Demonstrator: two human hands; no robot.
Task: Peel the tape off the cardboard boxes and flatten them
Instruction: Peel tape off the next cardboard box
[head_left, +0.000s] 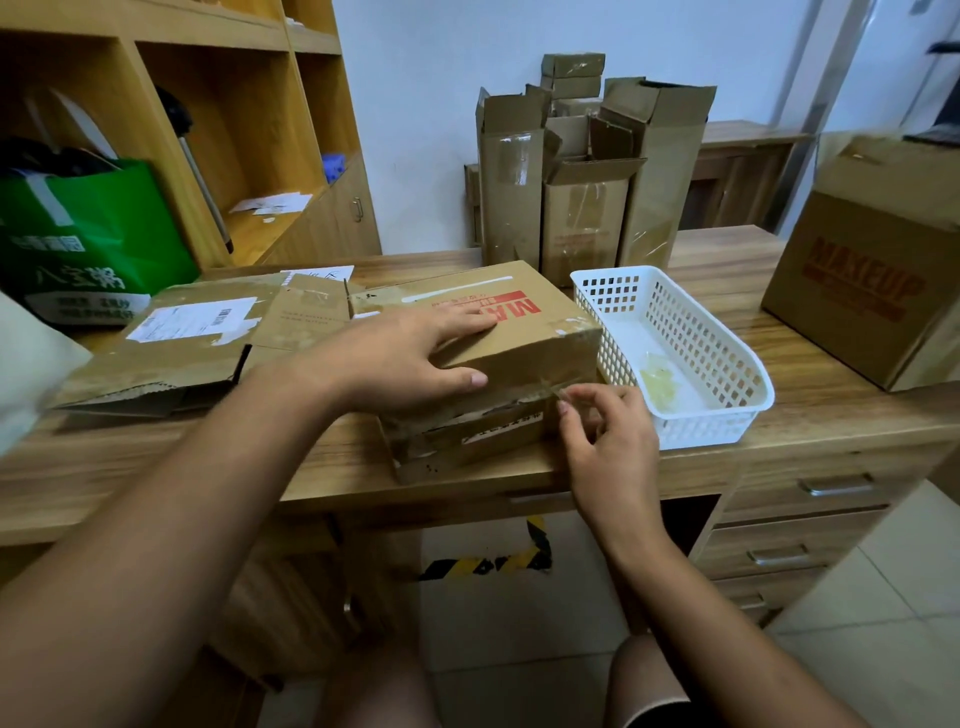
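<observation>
The box sits at the near edge of the counter, just beside a white basket. The left hand lies flat on its top, fingers spread and thumb at the near edge, while the right hand pinches the loose end of clear tape between thumb and forefinger at the box's near right corner. The tape looks thin and ragged, so a steep or jerky pull could snap it short or rip the cardboard's paper skin, leaving scraps. If the left hand's press slackens, that pull could drag the box off the counter edge or into the basket.
</observation>
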